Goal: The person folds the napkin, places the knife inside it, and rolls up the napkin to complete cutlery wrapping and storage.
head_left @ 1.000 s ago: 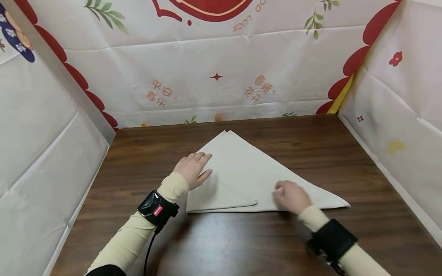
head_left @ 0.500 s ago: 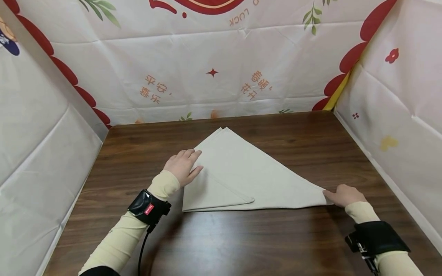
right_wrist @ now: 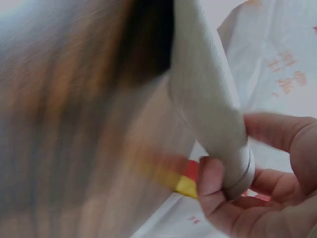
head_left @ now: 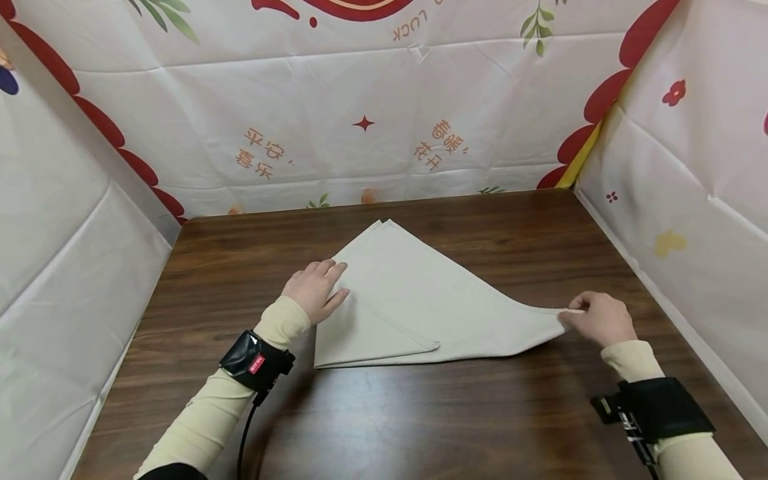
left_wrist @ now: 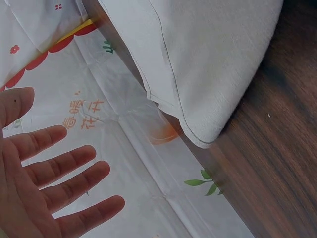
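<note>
A pale off-white cloth (head_left: 414, 300), folded into a rough triangle, lies on the brown wooden table. Its right corner is lifted off the surface, pinched by my right hand (head_left: 605, 319) between thumb and fingers; the right wrist view shows the cloth's tip (right_wrist: 218, 124) between them. On the left side, my left hand (head_left: 315, 290) is spread with straight fingers over the cloth's left edge; whether it presses down or hovers I cannot tell. The left wrist view has that hand's fingers (left_wrist: 74, 168) extended and apart, holding nothing, with the cloth's layered corner (left_wrist: 208, 99) beyond.
The wooden table (head_left: 384, 427) is bounded by a white printed sheet (head_left: 300, 100) at the back and white side walls (head_left: 690, 200) left and right. A black cable (head_left: 243, 440) hangs from the left wrist band (head_left: 257, 360).
My right hand moved right across the cloth to its right corner, took hold of it and raised it. The left hand stays at the left edge. The head view shifted slightly.
</note>
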The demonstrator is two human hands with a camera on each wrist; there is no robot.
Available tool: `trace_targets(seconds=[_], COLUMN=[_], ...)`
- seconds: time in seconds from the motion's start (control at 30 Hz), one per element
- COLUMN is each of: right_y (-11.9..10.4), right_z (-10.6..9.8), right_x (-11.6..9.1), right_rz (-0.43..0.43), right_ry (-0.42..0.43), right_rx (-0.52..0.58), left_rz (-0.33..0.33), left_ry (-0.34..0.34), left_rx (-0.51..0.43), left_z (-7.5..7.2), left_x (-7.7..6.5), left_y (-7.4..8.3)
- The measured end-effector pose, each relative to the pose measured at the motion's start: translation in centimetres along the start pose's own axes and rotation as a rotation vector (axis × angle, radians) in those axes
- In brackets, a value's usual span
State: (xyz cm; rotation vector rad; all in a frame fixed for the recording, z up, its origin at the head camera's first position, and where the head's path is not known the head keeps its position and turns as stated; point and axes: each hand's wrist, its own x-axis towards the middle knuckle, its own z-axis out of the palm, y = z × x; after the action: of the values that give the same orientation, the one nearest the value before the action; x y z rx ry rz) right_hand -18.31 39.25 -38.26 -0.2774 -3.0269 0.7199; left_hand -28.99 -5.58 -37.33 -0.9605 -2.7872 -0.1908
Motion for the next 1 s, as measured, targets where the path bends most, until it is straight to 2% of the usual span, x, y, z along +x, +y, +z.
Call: trace_targets(seconds=[0.1,0.2,0.3,0.43,0.53,0.63,0.77,0.9,1.0], right_y=[-1.6,-3.7,-6.5,-10.4,-12.7,-14.4,-15.5,-15.9,-16.1], right_z=[-0.3,0.1,1.0,3.1,4.9,6.5,7.9,8.6,8.7], right_x=[0.2,0.5,1.0,1.7,2.0,1.9,1.8,1.6,1.4], right_rz=[-0.079,-0.199,-0.295,-0.377,-0.409,-0.428,-0.445,-0.46,-0.499], right_ry=[0.121,0.25,0.315,0.283,0.245,0.22,0.2,0.213,0.221], right_rx=[0.015,0.024,0.034,0.05,0.079,0.084,0.085,0.117,0.137], left_rz=[0.012,0.037,0.08,0.145,0.186,0.265,0.364,0.379,0.393], left_ry=[-0.014,-0.026,-0.025,-0.021,-0.033,-0.024,0.006,0.029,0.077], left_rx=[0.011,0.026,0.034,0.0,-0.041,-0.056,-0.02,0.031,0.06], left_z=[0.0,0.0,0.1,0.6,1.2,1.9,2.5,2.8,2.9], left_x=[0.1,0.5,1.2,2.3,3.3,4.6,5.7,5.9,5.9], left_y=[0.5,1.2,2.1,4.0,6.0,8.4,10.9,11.7,11.7])
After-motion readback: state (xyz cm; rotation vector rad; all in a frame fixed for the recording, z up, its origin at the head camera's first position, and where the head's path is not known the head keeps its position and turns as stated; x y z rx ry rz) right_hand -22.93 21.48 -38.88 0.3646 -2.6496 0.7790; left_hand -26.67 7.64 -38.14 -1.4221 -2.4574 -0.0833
